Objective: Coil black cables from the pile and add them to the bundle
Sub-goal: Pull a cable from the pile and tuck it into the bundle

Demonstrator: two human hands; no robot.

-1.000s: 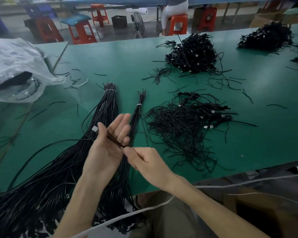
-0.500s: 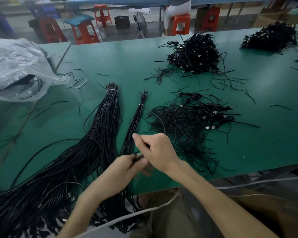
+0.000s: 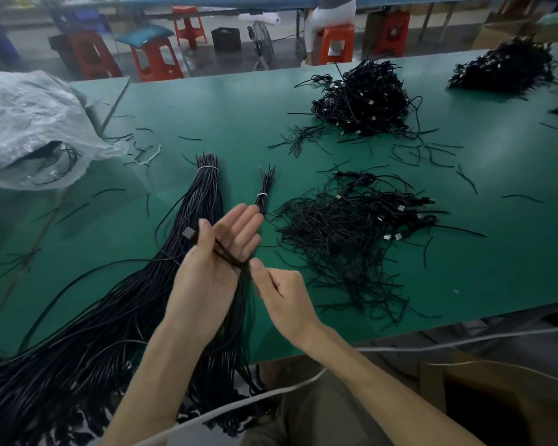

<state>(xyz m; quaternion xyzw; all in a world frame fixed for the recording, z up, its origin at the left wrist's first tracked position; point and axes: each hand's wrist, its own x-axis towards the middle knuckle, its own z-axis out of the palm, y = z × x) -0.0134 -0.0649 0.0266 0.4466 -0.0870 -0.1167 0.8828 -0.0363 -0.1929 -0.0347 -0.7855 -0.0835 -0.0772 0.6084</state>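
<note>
**Dim, even light; wide-angle warp**

Your light is soft and muted, and the shadows on the green table [image 3: 464, 268] are faint. A pale sheen lies at its far right. Your right hand [image 3: 284, 294] is slightly smeared. The cable [image 3: 226, 255] across your left hand [image 3: 203, 284] stays readable. Edges bow and darken. The stools [image 3: 157, 56] look hazy.

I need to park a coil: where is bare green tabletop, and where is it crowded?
Barest green table: the far strip between the crumpled clear plastic bag and the far black cable heap; also the stretch right of the near loose black cable pile. Crowded: between the thick tied black cable bundle and that pile.
</note>
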